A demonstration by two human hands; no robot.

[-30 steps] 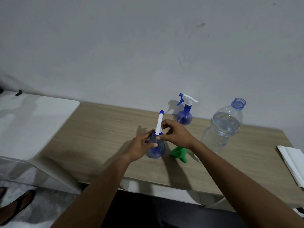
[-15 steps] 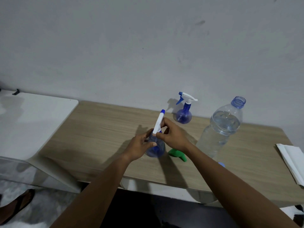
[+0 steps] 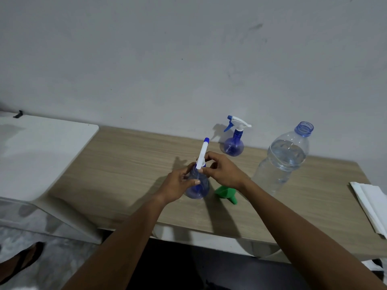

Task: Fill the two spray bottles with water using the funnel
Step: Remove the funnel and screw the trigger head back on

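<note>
A small blue spray bottle point(image 3: 199, 188) stands at the middle of the wooden table point(image 3: 125, 164). My left hand point(image 3: 179, 183) grips its round body. My right hand point(image 3: 223, 171) holds the base of its white trigger head point(image 3: 202, 153), which points up and away. A green funnel point(image 3: 226, 193) lies on its side just right of this bottle, partly under my right wrist. A second blue spray bottle point(image 3: 234, 141) with its white head on stands near the wall. A large clear water bottle point(image 3: 281, 162), uncapped and mostly full, stands at the right.
A white surface point(image 3: 37, 155) adjoins the table on the left. Folded white paper towels point(image 3: 370, 206) lie at the table's right edge. A grey wall runs right behind the table. A foot in a sandal point(image 3: 18, 262) shows on the floor at lower left.
My right hand has shifted its fingers around the trigger head's base, and the head has tilted slightly. More of the funnel shows again beside my wrist. My left hand stays on the bottle.
</note>
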